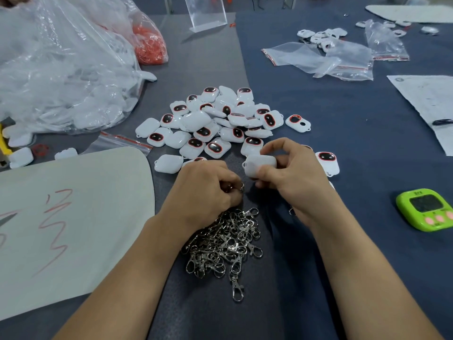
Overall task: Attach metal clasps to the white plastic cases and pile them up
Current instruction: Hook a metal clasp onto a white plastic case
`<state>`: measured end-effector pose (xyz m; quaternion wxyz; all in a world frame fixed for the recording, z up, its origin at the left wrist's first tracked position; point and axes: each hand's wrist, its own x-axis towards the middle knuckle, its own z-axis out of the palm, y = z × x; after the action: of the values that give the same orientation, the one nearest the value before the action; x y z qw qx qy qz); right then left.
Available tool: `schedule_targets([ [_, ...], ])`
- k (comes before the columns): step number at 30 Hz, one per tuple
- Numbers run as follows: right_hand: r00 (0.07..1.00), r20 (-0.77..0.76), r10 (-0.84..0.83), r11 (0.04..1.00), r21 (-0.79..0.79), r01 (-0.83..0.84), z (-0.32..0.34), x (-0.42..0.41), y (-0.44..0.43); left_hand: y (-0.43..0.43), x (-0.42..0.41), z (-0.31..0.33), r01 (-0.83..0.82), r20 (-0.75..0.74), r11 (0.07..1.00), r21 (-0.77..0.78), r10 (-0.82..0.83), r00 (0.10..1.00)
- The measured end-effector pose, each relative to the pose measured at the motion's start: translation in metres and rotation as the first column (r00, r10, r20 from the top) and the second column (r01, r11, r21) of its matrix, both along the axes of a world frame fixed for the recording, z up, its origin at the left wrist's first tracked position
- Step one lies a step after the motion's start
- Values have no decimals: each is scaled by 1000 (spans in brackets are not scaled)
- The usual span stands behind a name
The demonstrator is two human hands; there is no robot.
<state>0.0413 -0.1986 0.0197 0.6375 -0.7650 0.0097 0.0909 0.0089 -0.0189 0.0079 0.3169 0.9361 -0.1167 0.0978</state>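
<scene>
A heap of white plastic cases [213, 121] with dark red-rimmed windows lies in the middle of the table. My right hand [291, 168] grips one white case [260, 164] just in front of the heap. My left hand [206, 190] is curled over the top of a pile of metal clasps [225, 244] and pinches one clasp [239, 188] at its fingertips. The two hands are close together, a small gap between the clasp and the held case. Two more cases [327, 161] lie right of my right hand.
A large clear bag of white cases [58, 69] fills the left back. An orange-filled bag [149, 45] lies behind it. A white sheet with red marks [73, 204] sits at left. A green timer [426, 209] stands at right. Empty zip bags [331, 60] lie at the back right.
</scene>
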Motion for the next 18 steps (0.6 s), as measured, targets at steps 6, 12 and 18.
schedule_targets([
  [6,992,76,99,979,-185,-84,-4,-2,0,2,1,-1,8,-25,1000,-24,-8,1000],
  [12,982,106,155,961,-248,-124,-5,0,-2,3,1,-1,-4,-54,998,-56,1,999],
  [18,973,135,186,933,-334,-132,-5,0,-4,1,0,-2,-29,-44,998,-52,27,999],
])
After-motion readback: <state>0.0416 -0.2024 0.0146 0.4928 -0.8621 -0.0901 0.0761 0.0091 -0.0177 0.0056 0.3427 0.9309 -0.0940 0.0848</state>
